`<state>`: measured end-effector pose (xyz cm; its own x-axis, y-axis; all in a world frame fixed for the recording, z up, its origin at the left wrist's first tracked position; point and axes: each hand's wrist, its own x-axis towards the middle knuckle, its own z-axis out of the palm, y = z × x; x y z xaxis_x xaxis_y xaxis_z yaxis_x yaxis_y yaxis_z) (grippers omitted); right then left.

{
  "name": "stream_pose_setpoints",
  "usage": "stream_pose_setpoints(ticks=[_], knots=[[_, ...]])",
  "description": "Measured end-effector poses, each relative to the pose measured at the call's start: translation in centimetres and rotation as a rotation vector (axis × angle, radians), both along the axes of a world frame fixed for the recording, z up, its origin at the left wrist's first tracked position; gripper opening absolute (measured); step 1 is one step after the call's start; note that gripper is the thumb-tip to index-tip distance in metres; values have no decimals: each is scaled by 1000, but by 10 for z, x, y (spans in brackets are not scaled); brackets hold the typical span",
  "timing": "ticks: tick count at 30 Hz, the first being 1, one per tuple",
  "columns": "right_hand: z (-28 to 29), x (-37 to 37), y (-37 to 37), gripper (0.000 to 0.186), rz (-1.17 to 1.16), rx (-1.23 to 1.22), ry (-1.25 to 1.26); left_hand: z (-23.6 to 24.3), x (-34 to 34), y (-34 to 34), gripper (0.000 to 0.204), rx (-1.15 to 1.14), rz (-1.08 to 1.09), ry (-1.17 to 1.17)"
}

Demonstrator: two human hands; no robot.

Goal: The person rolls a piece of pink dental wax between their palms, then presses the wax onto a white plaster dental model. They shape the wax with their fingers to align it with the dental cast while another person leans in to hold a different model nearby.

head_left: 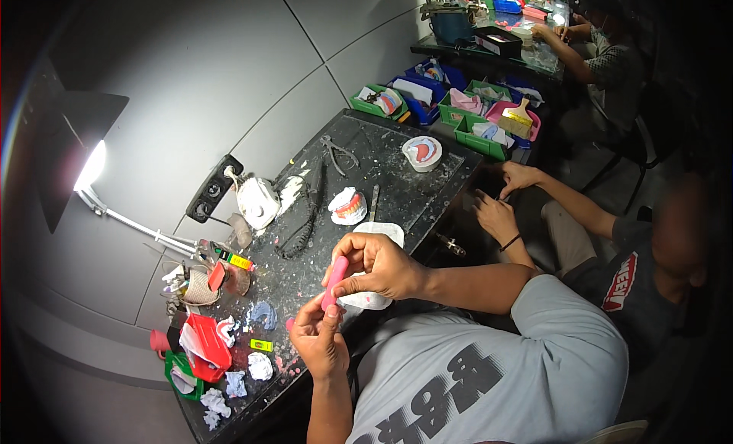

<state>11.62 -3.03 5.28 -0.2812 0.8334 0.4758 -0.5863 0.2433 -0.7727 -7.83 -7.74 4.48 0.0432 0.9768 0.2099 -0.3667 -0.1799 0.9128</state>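
Note:
Between my two hands is a pink stick of soft-looking material [333, 285], held at a slant. My right hand [382, 267] grips its upper part between thumb and fingers. Lower down, my left hand [321, 343] pinches the bottom end. A small pink bit shows beside the left fingers; whether it belongs to the stick I cannot tell. Partly hidden behind my right hand lies a white plastic tray [388, 232]. Just beyond stands a plaster dental model with pink gums and teeth [349, 207], with a thin spatula [374, 203] beside it.
Further back on the dark bench are pliers [340, 155] and another plaster model [421, 153]. A red bin [206, 351], a yellow box [261, 345] and plaster scraps sit at left. A co-worker's hands [500, 207] are close on the right. Green and blue bins [479, 138] stand beyond.

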Motion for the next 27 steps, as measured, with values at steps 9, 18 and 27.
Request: stream_pose_setpoints(ticks=[9,18,27], knots=[[0,1,0,33,-35,-42,-50,-9,0,2,29,42,-22,-36],[7,31,8,31,-211,-66,-76,41,-49,-8,41,564,268,1060],[5,37,12,37,-197,-65,-95,11,-106,-9,60,447,89,1554]])
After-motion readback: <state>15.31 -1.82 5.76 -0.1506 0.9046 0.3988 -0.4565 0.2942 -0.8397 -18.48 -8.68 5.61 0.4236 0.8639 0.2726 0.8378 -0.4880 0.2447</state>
